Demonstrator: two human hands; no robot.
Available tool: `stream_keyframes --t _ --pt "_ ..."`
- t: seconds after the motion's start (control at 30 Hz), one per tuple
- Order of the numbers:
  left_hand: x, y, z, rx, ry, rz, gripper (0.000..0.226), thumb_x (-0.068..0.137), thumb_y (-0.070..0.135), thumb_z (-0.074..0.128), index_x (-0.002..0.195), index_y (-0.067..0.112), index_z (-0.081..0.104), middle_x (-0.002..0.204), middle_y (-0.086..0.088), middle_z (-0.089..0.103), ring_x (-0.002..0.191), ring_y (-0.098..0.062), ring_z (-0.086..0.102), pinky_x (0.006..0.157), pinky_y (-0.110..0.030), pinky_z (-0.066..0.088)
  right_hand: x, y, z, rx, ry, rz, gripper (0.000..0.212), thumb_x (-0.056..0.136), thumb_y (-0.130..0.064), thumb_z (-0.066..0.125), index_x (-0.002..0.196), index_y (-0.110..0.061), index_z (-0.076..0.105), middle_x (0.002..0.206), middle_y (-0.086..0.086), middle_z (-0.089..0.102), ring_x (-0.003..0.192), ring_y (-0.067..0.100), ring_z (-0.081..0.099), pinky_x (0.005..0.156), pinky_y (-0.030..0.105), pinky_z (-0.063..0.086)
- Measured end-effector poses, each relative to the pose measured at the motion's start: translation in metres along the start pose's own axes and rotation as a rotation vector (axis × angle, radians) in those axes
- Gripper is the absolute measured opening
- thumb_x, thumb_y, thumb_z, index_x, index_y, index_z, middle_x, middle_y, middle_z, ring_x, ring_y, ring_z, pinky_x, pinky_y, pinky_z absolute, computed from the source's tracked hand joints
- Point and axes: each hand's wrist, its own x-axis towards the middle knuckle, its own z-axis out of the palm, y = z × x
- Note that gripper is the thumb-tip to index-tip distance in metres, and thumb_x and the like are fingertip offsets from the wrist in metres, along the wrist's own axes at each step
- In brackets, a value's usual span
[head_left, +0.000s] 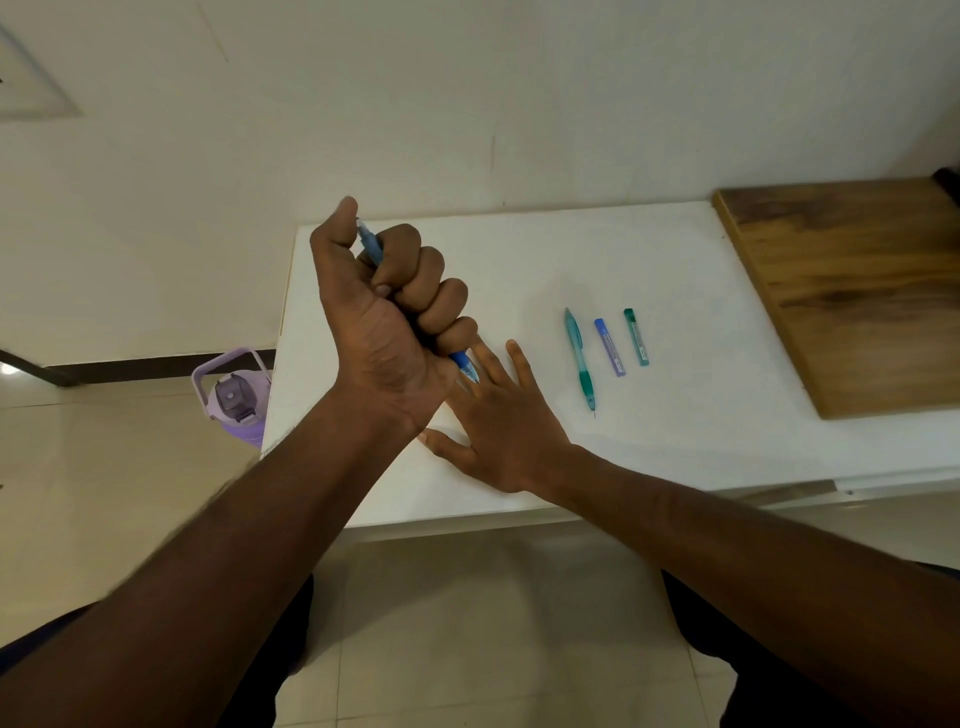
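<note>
Blue pencil (370, 247) fisted in left hand (387, 325); white table (675, 260), tiled floor (130, 467).

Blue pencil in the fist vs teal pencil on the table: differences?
The blue pencil is gripped in the left hand, thumb at its top end; the teal pencil lies untouched on the table. The blue pencil is mostly hidden by the fingers; the teal pencil shows whole. The blue pencil is raised and tilted; the teal pencil lies flat. Both point their tips toward the person.
</note>
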Motion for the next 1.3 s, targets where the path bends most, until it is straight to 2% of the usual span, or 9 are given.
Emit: stream_keyframes --t 0.4,0.53,0.67,0.8,0.9,1.3 --pt "-0.001 -0.003 0.001 0.055 0.056 0.004 0.056 0.107 0.049 0.023 0.057 0.024 0.018 0.054 0.006 0.01 0.047 -0.012 0.006 0.046 -0.02 0.012 -0.001 0.001 0.0 0.012 0.047 -0.007 0.077 0.098 -0.074 0.04 0.153 -0.022 0.045 0.162 0.009 0.048 0.153 0.037 0.04 0.119 0.07 0.03" --pt "0.0 -0.003 0.001 0.025 0.052 -0.002 0.061 0.108 0.057 0.025 0.057 0.024 0.017 0.053 0.007 0.01 0.046 -0.011 0.007 0.046 -0.02 0.011 0.0 0.001 0.002 0.014 0.036 0.001 0.078 0.098 -0.076 0.039 0.154 -0.023 0.044 0.163 0.008 0.047 0.153 0.037 0.039 0.12 0.07 0.03" --pt "-0.001 -0.004 0.001 0.061 0.066 0.005 0.058 0.108 0.049 0.025 0.057 0.024 0.018 0.053 0.006 0.01 0.046 -0.012 0.007 0.045 -0.02 0.013 -0.001 0.001 0.003 0.007 0.043 -0.007 0.077 0.098 -0.076 0.039 0.153 -0.022 0.046 0.163 0.009 0.046 0.153 0.037 0.039 0.119 0.07 0.03" --pt "-0.001 -0.003 0.001 0.04 0.05 -0.006 0.062 0.108 0.055 0.024 0.055 0.024 0.018 0.052 0.007 0.01 0.046 -0.012 0.006 0.046 -0.021 0.01 0.0 0.0 0.0 0.005 0.031 0.004 0.078 0.097 -0.075 0.039 0.153 -0.022 0.047 0.162 0.009 0.048 0.153 0.037 0.041 0.119 0.07 0.03" --pt "-0.001 -0.004 0.002 0.073 0.067 0.001 0.061 0.108 0.049 0.024 0.053 0.025 0.019 0.053 0.006 0.01 0.047 -0.012 0.006 0.046 -0.02 0.011 -0.001 -0.001 -0.003 -0.003 0.033 0.003 0.077 0.097 -0.074 0.04 0.15 -0.02 0.052 0.159 0.01 0.052 0.151 0.037 0.043 0.119 0.069 0.031" --pt "-0.003 -0.008 0.005 0.099 0.033 -0.028 0.058 0.108 0.048 0.023 0.056 0.023 0.018 0.052 0.005 0.01 0.046 -0.011 0.006 0.046 -0.019 0.01 -0.001 -0.003 -0.011 0.009 -0.067 0.026 0.08 0.097 -0.076 0.032 0.152 -0.021 0.05 0.16 0.006 0.051 0.154 0.033 0.039 0.124 0.066 0.024"
